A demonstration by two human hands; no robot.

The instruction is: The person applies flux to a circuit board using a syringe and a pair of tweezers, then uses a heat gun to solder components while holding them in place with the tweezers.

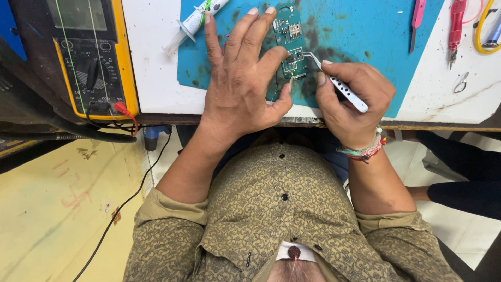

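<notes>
Green circuit board (pixel 290 39) lies on the stained blue mat (pixel 355 31), pinned under the left hand (pixel 240 83) fingers (spread flat); right hand (pixel 349 102) pinches tweezers (pixel 336 83) touching its edge.

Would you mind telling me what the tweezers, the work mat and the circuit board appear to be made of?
Tweezers in the right hand: likely steel, going by the pale metallic sheen. Work mat: probably rubber or silicone, matte blue with dark stains. Circuit board under the left hand: green laminate with small metal parts.

Olive patterned button shirt (pixel 271 209) with rolled sleeves; colourful thread bracelets (pixel 365 151) on one wrist.
</notes>
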